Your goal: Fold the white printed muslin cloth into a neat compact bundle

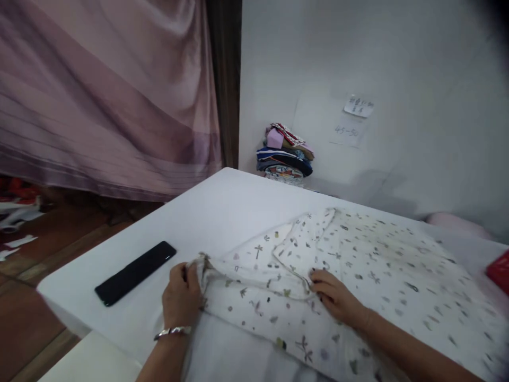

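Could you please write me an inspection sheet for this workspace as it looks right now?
Surface: white table, mostly covered on the right by cloth.
Job's things: white printed garment spread flat, partly folded.
Clutter: black phone by the table's left edge; red item at far right.
Grippers: left hand pinches the garment's edge; right hand presses on the fabric.
Cables: nothing seen.
Surroundings: pink curtain, white wall with paper notes, stack of folded clothes.

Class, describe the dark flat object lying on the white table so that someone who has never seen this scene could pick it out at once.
Start at the white table and go to its left corner. There a black phone lies flat, face up, just left of the left hand gripping the printed white garment. It is the only dark, glossy, rigid slab there.
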Tool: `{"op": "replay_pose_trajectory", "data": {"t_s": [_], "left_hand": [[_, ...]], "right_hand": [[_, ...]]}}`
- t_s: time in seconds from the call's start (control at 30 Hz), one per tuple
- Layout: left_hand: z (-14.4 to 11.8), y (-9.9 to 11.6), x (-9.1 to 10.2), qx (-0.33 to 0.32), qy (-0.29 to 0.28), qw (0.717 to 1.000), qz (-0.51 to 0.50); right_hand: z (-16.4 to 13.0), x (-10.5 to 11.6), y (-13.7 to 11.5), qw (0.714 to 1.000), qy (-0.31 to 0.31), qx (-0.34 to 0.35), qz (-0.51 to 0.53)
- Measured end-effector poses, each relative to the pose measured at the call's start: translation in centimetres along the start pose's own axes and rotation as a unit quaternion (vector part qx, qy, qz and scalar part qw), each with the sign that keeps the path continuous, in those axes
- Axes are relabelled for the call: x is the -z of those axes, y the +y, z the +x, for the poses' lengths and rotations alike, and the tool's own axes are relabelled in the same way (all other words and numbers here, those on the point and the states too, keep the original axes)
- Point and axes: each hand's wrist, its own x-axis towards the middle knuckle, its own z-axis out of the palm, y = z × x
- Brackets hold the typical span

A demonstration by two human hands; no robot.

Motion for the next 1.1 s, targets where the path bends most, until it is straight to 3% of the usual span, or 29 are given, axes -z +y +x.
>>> {"op": "replay_pose_trajectory", "data": {"t_s": [0.1, 0.2, 0.27, 0.33, 0.43, 0.57, 0.7, 0.83, 0.93, 1.03, 1.1], "left_hand": [[0.1, 0.4, -0.2, -0.002, -0.008, 1.0, 0.006], [-0.1, 0.7, -0.2, -0.001, -0.005, 1.0, 0.009], [-0.3, 0.8, -0.2, -0.007, 0.0, 1.0, 0.004], [-0.5, 0.8, -0.2, -0.015, 0.008, 1.0, 0.0], [-0.6, 0.7, -0.3, -0.023, 0.018, 1.0, 0.004], [-0.6, 0.8, -0.3, -0.027, 0.017, 0.999, 0.013], [-0.5, 0.8, -0.2, -0.021, 0.015, 1.0, 0.014], [-0.6, 0.9, 0.0, -0.008, 0.021, 1.0, -0.014], [-0.4, 0.9, 0.4, 0.02, 0.05, 0.997, -0.053], [0.2, 0.6, 0.9, 0.066, 0.102, 0.988, -0.093], [0.8, 0.0, 1.2, 0.107, 0.137, 0.978, -0.111]], "right_hand": [[-1.4, 1.0, -0.8, 0.997, 0.022, -0.065, 0.032], [2.0, 2.6, -1.2, 0.989, 0.071, -0.131, 0.021], [5.1, 3.0, -1.8, 0.981, 0.063, -0.181, 0.009], [8.0, 2.5, -2.5, 0.98, 0.033, -0.195, -0.016], [11.5, 0.8, -3.7, 0.976, -0.067, -0.196, -0.069], [14.8, -1.1, -4.3, 0.948, -0.179, -0.204, -0.166], [16.4, -2.1, -4.3, 0.927, -0.234, -0.216, -0.199], [16.8, -2.3, -4.1, 0.919, -0.244, -0.221, -0.215], [18.0, -0.4, -3.3, 0.926, -0.229, -0.226, -0.198], [20.7, 3.2, -2.1, 0.937, -0.201, -0.229, -0.169], [23.3, 5.9, -1.3, 0.951, -0.15, -0.245, -0.119]]}}
